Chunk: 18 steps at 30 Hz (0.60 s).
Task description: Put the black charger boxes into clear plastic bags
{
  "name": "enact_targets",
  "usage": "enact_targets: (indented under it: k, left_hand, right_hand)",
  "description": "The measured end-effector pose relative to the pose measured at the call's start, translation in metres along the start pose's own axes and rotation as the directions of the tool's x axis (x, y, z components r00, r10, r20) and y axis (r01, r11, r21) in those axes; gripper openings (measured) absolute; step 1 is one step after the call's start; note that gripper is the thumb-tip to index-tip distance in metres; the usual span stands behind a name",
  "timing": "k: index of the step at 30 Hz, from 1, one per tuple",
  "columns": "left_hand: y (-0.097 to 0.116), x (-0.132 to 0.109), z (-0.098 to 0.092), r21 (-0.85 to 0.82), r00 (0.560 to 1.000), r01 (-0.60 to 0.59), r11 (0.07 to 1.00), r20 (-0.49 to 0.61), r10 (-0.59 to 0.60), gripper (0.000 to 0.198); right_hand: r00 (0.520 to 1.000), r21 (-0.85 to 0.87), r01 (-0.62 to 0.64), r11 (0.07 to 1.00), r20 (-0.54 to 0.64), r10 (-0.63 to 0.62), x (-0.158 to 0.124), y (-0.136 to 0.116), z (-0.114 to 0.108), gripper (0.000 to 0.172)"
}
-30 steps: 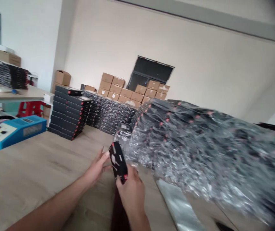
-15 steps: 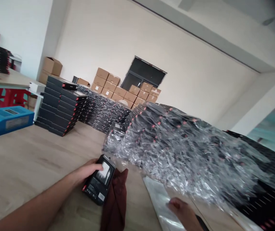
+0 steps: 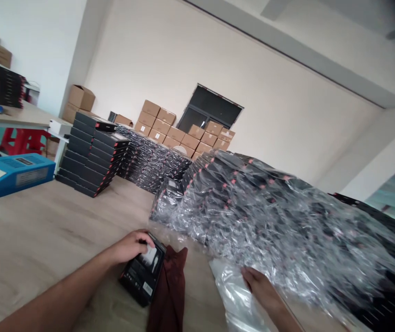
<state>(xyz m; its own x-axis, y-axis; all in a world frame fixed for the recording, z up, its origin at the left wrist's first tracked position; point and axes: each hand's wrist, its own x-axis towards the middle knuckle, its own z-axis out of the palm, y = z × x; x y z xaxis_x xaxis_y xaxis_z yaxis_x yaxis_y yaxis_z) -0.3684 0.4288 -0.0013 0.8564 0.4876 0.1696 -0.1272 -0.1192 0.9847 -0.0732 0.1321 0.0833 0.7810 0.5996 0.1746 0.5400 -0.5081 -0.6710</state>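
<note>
My left hand [image 3: 130, 248] grips a black retail box [image 3: 138, 276] at its upper end, fingers over the printed face with its white picture and barcode label. The box is tilted just above or on the table; I cannot tell which. Beside it lies a dark red cloth [image 3: 169, 288], partly behind the box. My right hand [image 3: 257, 283] is closed in a pinch at the right edge of a clear plastic bag [image 3: 233, 293]. The bag's surface is wrinkled, and its lower end runs out of view.
A large pile of plastic-wrapped black boxes [image 3: 252, 221] fills the right side. Unwrapped black boxes [image 3: 88, 157] are stacked at the back left, near a blue machine [image 3: 20, 173]. Brown cartons [image 3: 166, 122] stand against the wall behind the wood-look table [image 3: 52, 230].
My right hand has moved up to the bag's edge and closed on it, and the bag has crumpled. The left fingers have curled more over the box, which sits slightly lower.
</note>
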Motion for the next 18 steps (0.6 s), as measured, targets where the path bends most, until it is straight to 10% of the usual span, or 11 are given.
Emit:
enact_targets:
  k: [10,18]
  left_hand:
    - [0.020,-0.009,0.000,0.011,0.998,0.006,1.000,-0.067,-0.005,0.062]
    - [0.006,-0.001,-0.006,-0.039,0.996,0.037,0.999,0.078,-0.033,0.036]
  right_hand:
    - [0.906,-0.110,0.422,0.900,0.094,-0.414,0.000,-0.147,0.121,0.037]
    - [0.886,-0.551,0.384,0.741,-0.004,-0.463,-0.028,-0.146,0.209,0.023]
